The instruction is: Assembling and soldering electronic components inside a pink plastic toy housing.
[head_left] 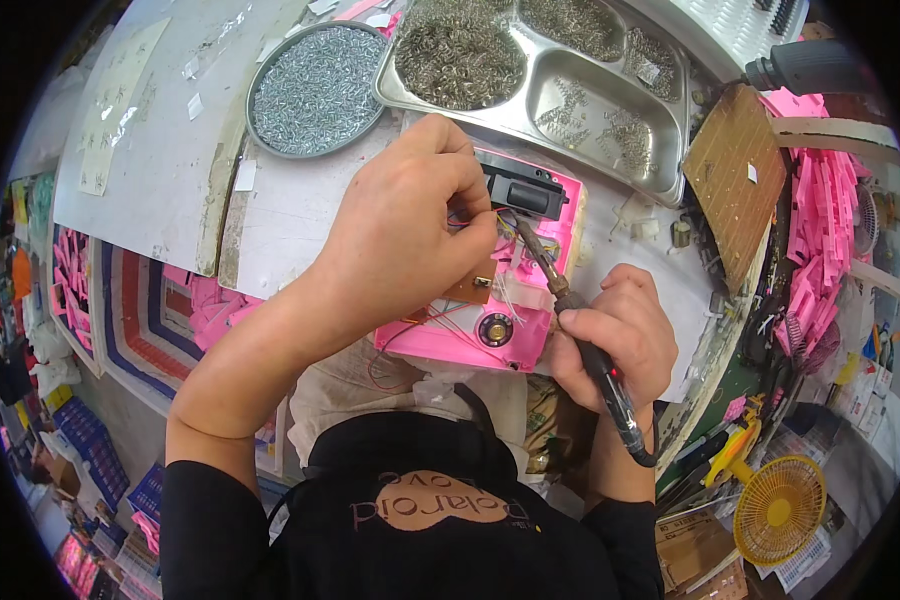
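A worn grey-white workbench (170, 150) fills the upper half of the view, with cluttered shelves of pink parts (820, 240) at 3 o'clock and a yellow fan (778, 508) on the floor at 4 o'clock. At 12 o'clock stand a round metal dish of screws (315, 90) and a metal tray (610, 110) with 4 compartments of springs and small parts. A brown pegged board (735, 170) lies at 2 o'clock.

The pink plastic housing (515, 305) lies at the bench's near edge, in the centre of the view, its long axis running from 7 to 1 o'clock, with a black block (525, 190) at its far end. The left hand (410, 230) rests on it, fingertips pinched together on thin wires. The right hand (615, 335) is clamped round a soldering iron (570, 310), whose tip points to 11 o'clock into the housing, handle trailing toward 5 o'clock.
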Demonstrator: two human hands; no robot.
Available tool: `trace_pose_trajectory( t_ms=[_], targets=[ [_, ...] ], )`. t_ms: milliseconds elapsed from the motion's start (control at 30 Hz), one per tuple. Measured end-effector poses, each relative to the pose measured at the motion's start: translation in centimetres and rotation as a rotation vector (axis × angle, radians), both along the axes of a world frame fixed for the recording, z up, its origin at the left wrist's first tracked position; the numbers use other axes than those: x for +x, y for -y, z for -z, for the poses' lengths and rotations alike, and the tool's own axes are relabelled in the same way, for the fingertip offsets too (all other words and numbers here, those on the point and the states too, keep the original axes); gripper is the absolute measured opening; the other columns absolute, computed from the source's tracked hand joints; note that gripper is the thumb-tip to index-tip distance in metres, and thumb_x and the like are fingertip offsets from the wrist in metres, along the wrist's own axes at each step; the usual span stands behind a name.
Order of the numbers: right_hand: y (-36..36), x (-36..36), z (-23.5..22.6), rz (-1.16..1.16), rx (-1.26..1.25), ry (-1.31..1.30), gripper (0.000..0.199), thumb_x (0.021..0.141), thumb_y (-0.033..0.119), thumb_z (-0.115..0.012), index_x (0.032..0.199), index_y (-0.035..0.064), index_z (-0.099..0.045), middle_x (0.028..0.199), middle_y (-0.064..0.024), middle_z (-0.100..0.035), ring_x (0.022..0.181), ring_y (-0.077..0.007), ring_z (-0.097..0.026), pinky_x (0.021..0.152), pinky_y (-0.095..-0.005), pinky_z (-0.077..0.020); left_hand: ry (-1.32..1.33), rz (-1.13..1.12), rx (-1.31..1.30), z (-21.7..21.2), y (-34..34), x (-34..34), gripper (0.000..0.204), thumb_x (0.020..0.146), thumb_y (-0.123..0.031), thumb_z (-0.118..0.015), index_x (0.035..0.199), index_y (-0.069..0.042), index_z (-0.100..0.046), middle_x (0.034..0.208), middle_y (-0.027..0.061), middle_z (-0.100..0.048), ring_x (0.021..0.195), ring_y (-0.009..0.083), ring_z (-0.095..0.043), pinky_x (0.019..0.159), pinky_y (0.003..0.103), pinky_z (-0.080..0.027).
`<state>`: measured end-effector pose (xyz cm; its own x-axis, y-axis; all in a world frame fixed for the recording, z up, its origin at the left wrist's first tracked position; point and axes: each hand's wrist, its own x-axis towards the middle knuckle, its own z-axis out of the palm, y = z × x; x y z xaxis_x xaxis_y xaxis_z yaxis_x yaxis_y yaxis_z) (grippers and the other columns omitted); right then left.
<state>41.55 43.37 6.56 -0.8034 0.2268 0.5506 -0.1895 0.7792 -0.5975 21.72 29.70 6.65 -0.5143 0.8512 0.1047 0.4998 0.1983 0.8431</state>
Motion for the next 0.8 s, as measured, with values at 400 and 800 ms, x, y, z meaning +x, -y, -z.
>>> trace_pose_trajectory(
  t_ms=[400,800],
  targets=[
    [-0.1,0.0,0.3,-0.004,0.067,-0.014,0.050,0.058,-0.004,-0.080,0.104,0.0131,-0.071,0.067,0.0012,-0.046,0.057,-0.0194,-0.047,0.065,-0.0361,-0.0467,-0.022,0.006,-0.002,0.2,-0.2,0.0,0.009,0.079,-0.002,-0.070,0.080,0.004,-0.064,0.095,0.0099,-0.055,0.081,0.0190,-0.060,0.068,0.030,-0.051],
    [-1.0,0.5,-0.9,-0.039,-0.059,0.008,0.037,0.068,-0.004,-0.078,0.101,0.0085,-0.069,0.063,-0.0021,-0.053,0.055,-0.0205,-0.050,0.068,-0.0361,-0.0492,-0.030,-0.015,-0.006,0.1,-0.3,0.2,0.011,0.077,-0.003,-0.072,0.078,0.004,-0.064,0.093,0.0092,-0.056,0.079,0.0187,-0.060,0.064,0.030,-0.050]
  ],
)
